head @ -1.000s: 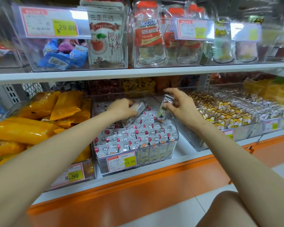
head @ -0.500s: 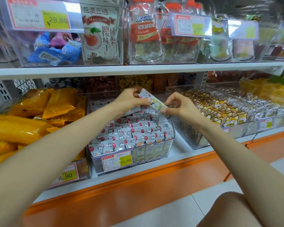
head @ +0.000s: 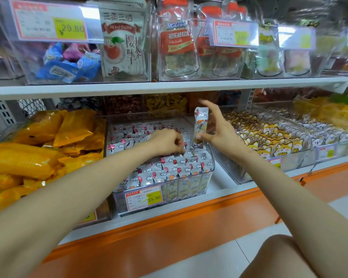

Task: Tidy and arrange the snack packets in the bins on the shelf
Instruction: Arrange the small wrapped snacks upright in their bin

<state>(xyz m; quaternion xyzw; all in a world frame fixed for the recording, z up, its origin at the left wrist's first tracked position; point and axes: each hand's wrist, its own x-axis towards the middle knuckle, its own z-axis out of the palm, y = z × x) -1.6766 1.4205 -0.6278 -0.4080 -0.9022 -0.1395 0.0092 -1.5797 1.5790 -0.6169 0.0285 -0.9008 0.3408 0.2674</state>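
Note:
A clear bin on the lower shelf holds several rows of small white snack packets with red and cloud prints. My left hand is down inside this bin, its fingers curled with the tips among the packet tops; whether it pinches one is hidden. My right hand is above the bin's right rear corner. It pinches one snack packet upright, thumb at the packet's lower end and index finger raised.
Orange bags fill the bin to the left. A clear bin of fox-print packets stands to the right. The upper shelf carries tall bins with price tags. An orange ledge runs along the shelf front.
My left hand let go of the packet both hands held and dropped into the bin. My right hand turned that packet upright and kept it above the bin's right side.

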